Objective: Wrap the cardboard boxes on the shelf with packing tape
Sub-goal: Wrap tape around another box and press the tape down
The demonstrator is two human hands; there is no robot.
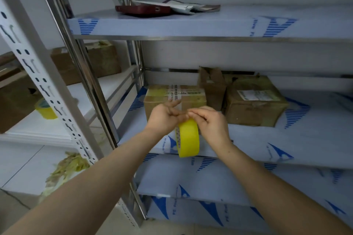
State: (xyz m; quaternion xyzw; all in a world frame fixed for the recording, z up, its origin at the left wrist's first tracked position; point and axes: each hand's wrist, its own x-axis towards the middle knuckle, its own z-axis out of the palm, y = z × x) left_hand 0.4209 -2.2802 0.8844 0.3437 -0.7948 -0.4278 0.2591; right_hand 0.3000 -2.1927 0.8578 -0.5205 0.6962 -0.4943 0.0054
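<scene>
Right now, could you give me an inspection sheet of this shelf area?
Surface: shelf, covered in blue-printed film.
Job's things: left box taped; middle box with flaps open; right box labelled; tape roll in front of them.
Clutter: spare roll; scraps on floor; red case and papers on the shelf above.
Hands: left hand and right hand hold the tape roll.
Cables: nothing seen.
Surroundings: left rack with more boxes.

High up we see a flat dark red case [145,9]. It touches some white and brown papers [191,6]. Down on the floor at the left lies a heap of crumpled yellowish scraps [68,168]. A white post with holes [38,74] stands close to us.
</scene>
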